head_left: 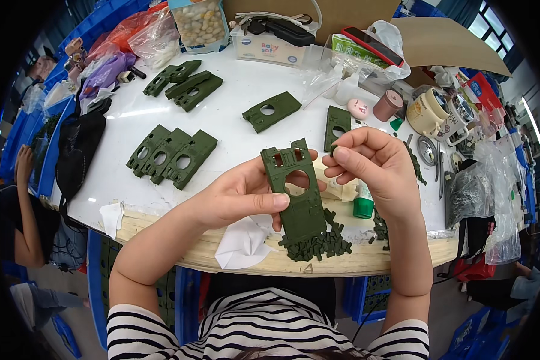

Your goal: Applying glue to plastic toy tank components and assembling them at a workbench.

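Left hand (246,195) fingers clamped on green plate (295,192) edges; right hand (372,165) pinching small green piece (333,150). Light, stiff, likely brittle.

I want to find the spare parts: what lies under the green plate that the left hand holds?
Below the green plate held by the left hand, a heap of small green pieces lies on the table. The plate covers part of the heap.

Bare tabletop (222,123) lies open between the green plates (171,157); clutter (402,96) crowds the right rim.
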The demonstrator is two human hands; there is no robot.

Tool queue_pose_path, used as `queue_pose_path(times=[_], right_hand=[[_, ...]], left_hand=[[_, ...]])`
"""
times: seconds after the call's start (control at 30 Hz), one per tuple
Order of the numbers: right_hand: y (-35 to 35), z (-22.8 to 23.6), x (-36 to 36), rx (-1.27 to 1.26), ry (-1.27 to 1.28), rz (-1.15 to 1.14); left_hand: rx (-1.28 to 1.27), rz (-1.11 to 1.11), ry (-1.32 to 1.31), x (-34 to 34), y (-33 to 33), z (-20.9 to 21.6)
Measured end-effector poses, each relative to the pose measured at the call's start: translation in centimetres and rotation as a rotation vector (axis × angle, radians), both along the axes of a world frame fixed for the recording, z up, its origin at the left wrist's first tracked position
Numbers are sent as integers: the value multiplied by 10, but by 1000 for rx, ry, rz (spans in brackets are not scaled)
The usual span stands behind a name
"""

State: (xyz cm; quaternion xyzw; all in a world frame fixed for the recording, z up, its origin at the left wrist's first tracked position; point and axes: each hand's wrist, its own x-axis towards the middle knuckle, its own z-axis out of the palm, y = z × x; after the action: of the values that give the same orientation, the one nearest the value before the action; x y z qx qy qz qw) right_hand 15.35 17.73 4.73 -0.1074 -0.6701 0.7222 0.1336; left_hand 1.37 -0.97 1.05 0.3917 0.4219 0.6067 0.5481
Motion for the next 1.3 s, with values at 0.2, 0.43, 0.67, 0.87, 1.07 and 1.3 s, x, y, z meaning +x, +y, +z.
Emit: queue_pose_path(times=[0.2,0.43,0.67,0.87,1.07,1.3], right_hand=[[0,2,1,-52,-25,20],[-9,-3,4,130,122,-30],[-30,-13,2,450,187,-96],[-35,-18,0,542,192,-108],[-36,-21,-2,580,200,-134],[-35,-22,-3,578,193,-138]], left_hand=[[31,-47,-3,-4,-1,-3],[15,-48,-14,1,-2,-4],[-40,-67,-50,11,-6,-5],[-9,-25,-60,16,-2,-11],[6,-17,-52,17,0,-14],[19,-32,-57,16,-1,-13]])
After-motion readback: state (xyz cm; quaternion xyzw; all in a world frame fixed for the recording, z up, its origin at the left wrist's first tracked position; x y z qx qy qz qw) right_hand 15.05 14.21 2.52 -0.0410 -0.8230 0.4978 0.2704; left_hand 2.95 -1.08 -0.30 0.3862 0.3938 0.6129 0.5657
